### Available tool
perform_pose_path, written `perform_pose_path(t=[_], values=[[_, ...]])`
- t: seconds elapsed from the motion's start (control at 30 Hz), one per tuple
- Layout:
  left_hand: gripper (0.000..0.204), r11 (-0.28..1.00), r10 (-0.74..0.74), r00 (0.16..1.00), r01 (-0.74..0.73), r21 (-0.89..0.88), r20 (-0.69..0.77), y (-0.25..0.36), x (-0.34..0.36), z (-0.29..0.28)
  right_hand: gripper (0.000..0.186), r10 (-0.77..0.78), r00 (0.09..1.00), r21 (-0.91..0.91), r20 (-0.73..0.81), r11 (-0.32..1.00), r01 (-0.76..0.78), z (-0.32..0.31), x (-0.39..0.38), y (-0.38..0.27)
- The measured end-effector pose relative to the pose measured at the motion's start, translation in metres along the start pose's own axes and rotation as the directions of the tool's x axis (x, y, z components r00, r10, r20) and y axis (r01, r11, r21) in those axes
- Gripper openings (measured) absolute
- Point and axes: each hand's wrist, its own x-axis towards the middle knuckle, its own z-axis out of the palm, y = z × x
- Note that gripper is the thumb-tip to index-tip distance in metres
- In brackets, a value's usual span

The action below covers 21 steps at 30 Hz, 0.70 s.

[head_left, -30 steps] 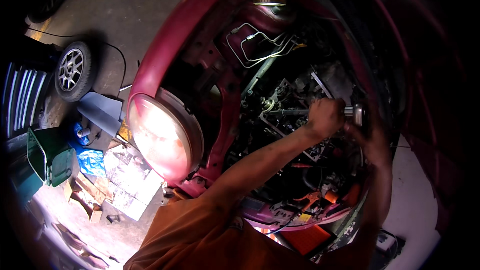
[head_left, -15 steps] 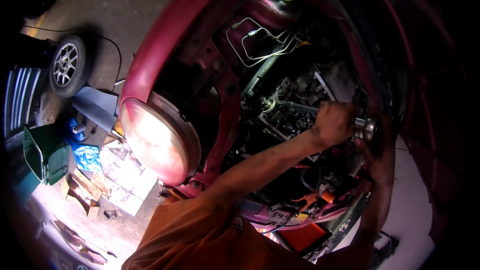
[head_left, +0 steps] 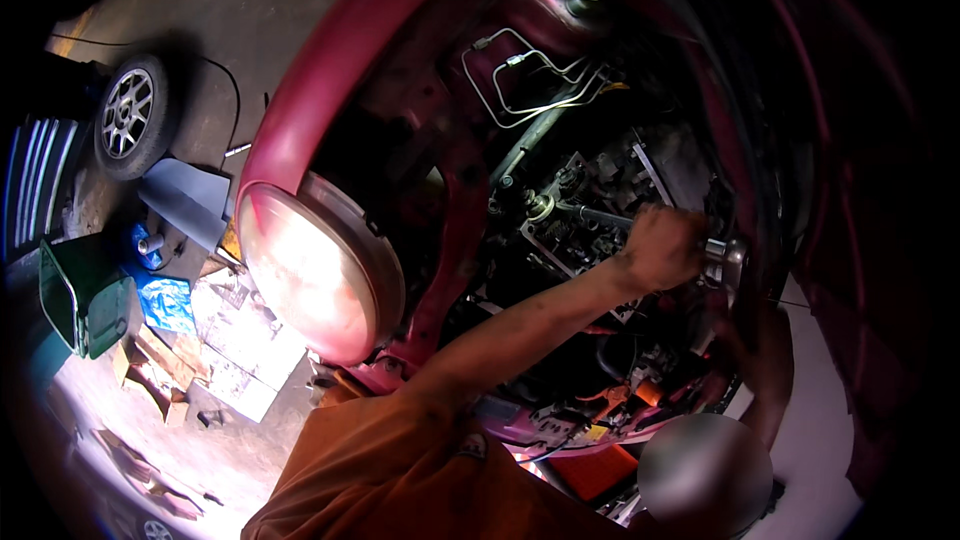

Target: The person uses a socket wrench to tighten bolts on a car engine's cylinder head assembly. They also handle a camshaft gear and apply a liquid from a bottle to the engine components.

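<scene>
One wrench (head_left: 640,225) (handle rightward, level-ish)

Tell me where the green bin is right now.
The green bin sits on the ground at the far left of the head view, below the loose wheel and beside the blue bag.

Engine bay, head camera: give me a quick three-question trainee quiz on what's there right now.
1. True or false: the left hand has its grip closed on a long metal bar tool that reaches into the engine.
2. Which of these stands on the floor to the left of the car? A) a green bin B) a ladder C) a bicycle
3. Fill in: the round headlight sits in a ___ car body.
Key: 1 true; 2 A; 3 red.
</scene>
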Motion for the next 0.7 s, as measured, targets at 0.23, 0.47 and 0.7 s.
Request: perform_pose_path(t=[0.23,0.47,0.7], values=[[0.020,0.997,0.058,0.993,-0.062,0.036,0.101,0.030,-0.016,0.050,0.042,0.194,0.978,0.068,0.074,0.978,-0.199,-0.030,0.002,-0.085],[0.021,0.996,0.079,0.997,-0.079,-0.044,0.005,0.028,0.024,0.002,0.039,0.017,0.929,-0.083,0.369,0.996,0.014,-0.069,0.069,0.047],[0.011,0.998,0.057,0.997,-0.055,-0.044,0.057,0.022,0.020,0.037,0.032,-0.019,0.996,-0.142,-0.086,0.990,0.007,-0.059,0.076,0.007]])
